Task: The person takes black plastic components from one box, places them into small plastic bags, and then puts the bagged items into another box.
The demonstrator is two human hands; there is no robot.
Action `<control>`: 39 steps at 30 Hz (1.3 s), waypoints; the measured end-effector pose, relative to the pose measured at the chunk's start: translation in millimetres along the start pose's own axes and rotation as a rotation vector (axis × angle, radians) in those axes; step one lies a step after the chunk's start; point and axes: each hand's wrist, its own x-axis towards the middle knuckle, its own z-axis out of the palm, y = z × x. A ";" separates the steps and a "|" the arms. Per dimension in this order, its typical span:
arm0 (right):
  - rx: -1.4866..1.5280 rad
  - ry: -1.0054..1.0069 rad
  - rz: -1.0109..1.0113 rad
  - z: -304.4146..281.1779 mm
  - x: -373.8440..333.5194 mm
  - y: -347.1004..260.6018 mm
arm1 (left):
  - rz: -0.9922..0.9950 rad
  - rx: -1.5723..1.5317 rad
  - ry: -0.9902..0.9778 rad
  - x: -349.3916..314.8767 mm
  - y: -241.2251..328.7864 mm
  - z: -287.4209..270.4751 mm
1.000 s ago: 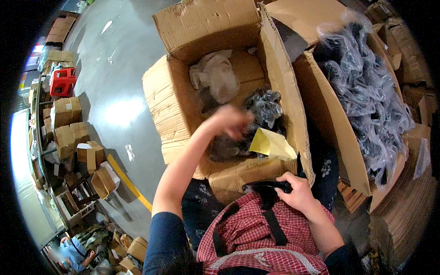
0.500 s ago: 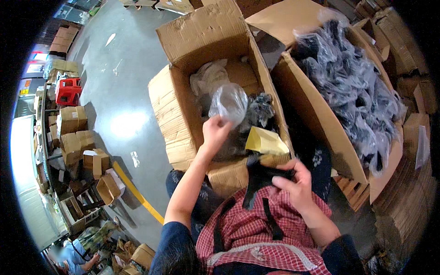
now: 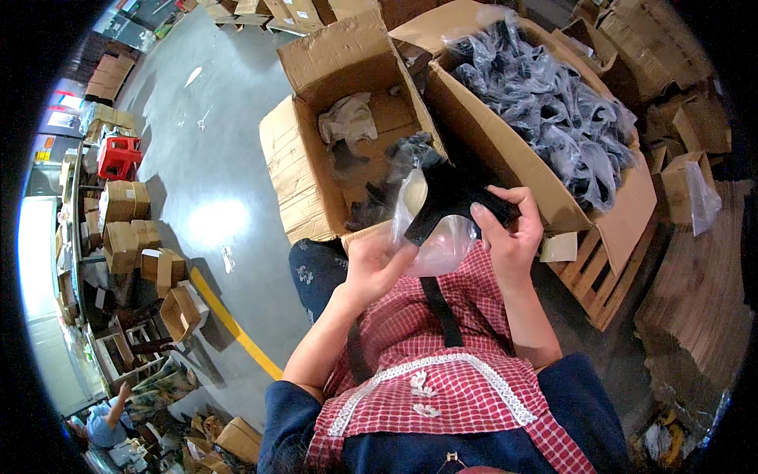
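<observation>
Gripping a black piece (image 3: 454, 196) by one end, the right hand (image 3: 517, 241) holds it over a clear bag (image 3: 452, 253) pinched in the left hand (image 3: 371, 272), near an open carton (image 3: 288, 170).

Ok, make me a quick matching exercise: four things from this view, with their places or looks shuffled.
1. Black item
2. Stool
3. Apron
4. Pallet

A. Checked, with white trim
B. Partly under the right-hand carton
C. Between left hand and right hand
D. Plain red

Pairs: 1-C, 2-D, 3-A, 4-B
</observation>
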 end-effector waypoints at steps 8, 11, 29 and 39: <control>-0.372 -0.207 -0.106 -27.9 -50.8 -3.9 | -0.274 -0.401 0.138 -47.7 30.4 8.7; -0.457 -0.314 -0.148 -32.2 -63.7 -15.3 | -0.241 -0.343 0.240 -54.3 46.9 6.0; -0.898 -1.090 -0.082 -17.1 -72.0 -50.7 | -0.391 -0.642 -0.222 -122.2 76.9 -20.7; -0.386 -0.688 -0.418 -62.1 -78.4 -60.6 | -0.084 -0.820 -0.016 -130.4 70.0 -16.2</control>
